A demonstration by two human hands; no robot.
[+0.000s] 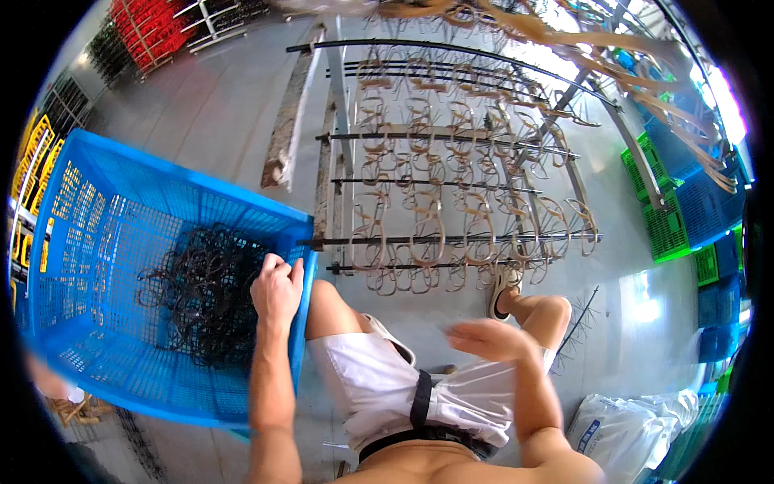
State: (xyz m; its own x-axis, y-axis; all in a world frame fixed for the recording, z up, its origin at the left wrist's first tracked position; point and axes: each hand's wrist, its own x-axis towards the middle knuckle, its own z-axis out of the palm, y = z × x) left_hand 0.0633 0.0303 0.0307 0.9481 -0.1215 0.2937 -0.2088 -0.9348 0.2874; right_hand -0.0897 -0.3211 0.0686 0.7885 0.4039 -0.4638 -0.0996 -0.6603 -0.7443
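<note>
My left hand (276,290) is closed in a fist just inside the right rim of a large blue plastic basket (185,189). What the fingers hold, if anything, is hidden. Beside that hand, a tangled heap of thin black wire-like loops (205,298) lies in the basket. My right hand (488,339) hovers over my lap, slightly blurred, its fingers stretched out toward the left with nothing visible in them. Farther off, a metal rack with dark bars (451,139) carries rows of tan and grey bent loops (427,230), apart from both hands.
Tan curved strips (645,77) hang at the upper right. Green crates (665,230) and blue crates (709,206) are stacked along the right. A white plastic bag (625,431) lies at lower right, near a thin spiky rod (576,327) on the floor. Red pieces (149,32) hang at far left.
</note>
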